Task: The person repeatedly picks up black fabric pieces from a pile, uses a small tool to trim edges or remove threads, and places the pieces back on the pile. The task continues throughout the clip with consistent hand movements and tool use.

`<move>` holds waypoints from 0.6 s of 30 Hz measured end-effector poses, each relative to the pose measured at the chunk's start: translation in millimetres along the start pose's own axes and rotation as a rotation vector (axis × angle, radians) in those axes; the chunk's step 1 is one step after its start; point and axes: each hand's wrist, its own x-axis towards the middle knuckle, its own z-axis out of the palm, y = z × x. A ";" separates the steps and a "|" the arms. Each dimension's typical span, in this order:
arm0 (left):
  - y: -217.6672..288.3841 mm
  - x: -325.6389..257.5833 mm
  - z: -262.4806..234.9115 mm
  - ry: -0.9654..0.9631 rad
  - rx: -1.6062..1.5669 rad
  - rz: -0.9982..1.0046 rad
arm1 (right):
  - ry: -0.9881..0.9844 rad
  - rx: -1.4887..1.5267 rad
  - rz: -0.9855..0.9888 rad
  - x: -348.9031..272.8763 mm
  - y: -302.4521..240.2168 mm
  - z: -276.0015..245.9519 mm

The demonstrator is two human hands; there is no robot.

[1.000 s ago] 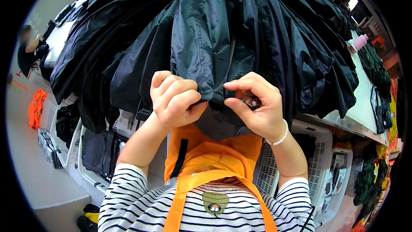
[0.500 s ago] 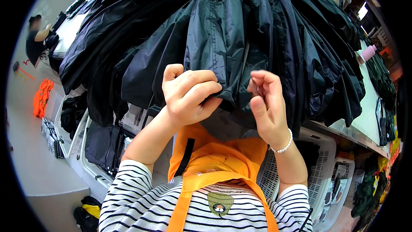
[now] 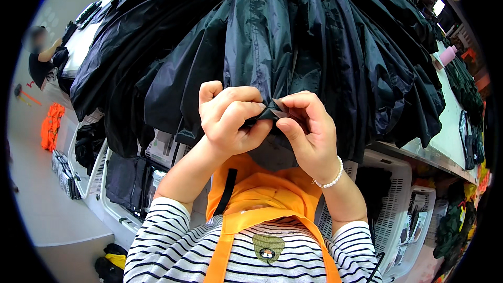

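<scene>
A large pile of thin black fabric garments [image 3: 257, 42] fans out in long folds before me. My left hand [image 3: 229, 117] is closed on the lower edge of one garment, pinching it between thumb and fingers. Close to its right, my right hand [image 3: 313, 135] curls round small thread snips [image 3: 279, 106]; their two pointed blades stand apart at the pinched black cloth. Most of the snips is hidden inside the fingers. Whether the blades touch a thread cannot be made out.
White plastic baskets [image 3: 401, 188] stand below the table at right, and another white basket [image 3: 112, 196] with packed dark items stands at left. A pink bottle [image 3: 448, 55] sits on the white table at right. Orange cloth [image 3: 52, 126] hangs at left. A person [image 3: 44, 57] works beyond it.
My right hand has moved left, bringing the snips' blades to the cloth edge beside my left hand. My left hand keeps its pinch on the garment, almost in place.
</scene>
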 end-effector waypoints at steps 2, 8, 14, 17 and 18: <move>-1.2 -0.5 -0.2 -0.010 -0.006 0.008 | -0.004 0.045 0.034 0.3 0.3 -0.1; -2.5 -2.2 -3.0 -0.068 -0.016 0.012 | -0.043 -0.018 0.101 1.3 -5.8 -8.9; 16.2 -29.1 57.6 -0.386 -0.305 -0.058 | -0.051 -0.308 0.010 61.5 -33.4 -28.8; 67.3 -25.3 127.2 -0.438 -0.952 -0.556 | -0.299 -0.561 -0.219 110.9 -1.9 -7.4; 82.6 -20.5 142.7 -0.413 -1.137 -0.710 | -0.406 -0.732 -0.173 122.7 21.3 -5.3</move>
